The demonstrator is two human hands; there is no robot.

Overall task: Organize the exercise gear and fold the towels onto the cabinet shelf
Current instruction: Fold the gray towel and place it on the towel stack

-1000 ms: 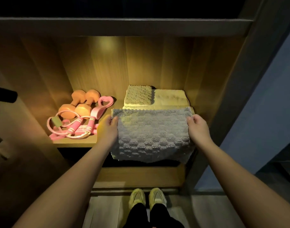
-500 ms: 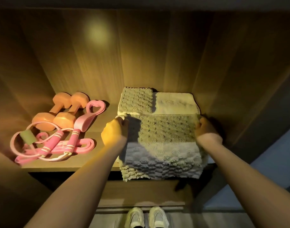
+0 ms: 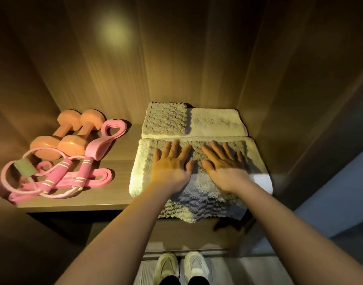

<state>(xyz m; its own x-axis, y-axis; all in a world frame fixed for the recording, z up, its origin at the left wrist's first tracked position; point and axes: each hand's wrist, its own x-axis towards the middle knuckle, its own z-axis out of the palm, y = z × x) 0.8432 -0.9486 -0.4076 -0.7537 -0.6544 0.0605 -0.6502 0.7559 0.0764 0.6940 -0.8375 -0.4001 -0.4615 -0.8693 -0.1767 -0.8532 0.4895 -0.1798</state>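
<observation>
Nubby terry towel [image 3: 199, 194]; matt wood-grain shelf [image 3: 114, 167] (laminate, perhaps).

Warm yellow light falls from above and leaves a soft glare spot on the back panel [image 3: 114, 27]. The corners are dark. The wide lens bends the edges; the left hand [image 3: 169, 165] and right hand [image 3: 223, 167] look slightly blurred.

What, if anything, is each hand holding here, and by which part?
Nothing is held. The left hand and the right hand lie flat, fingers spread, pressing on top of the grey towel.
</observation>
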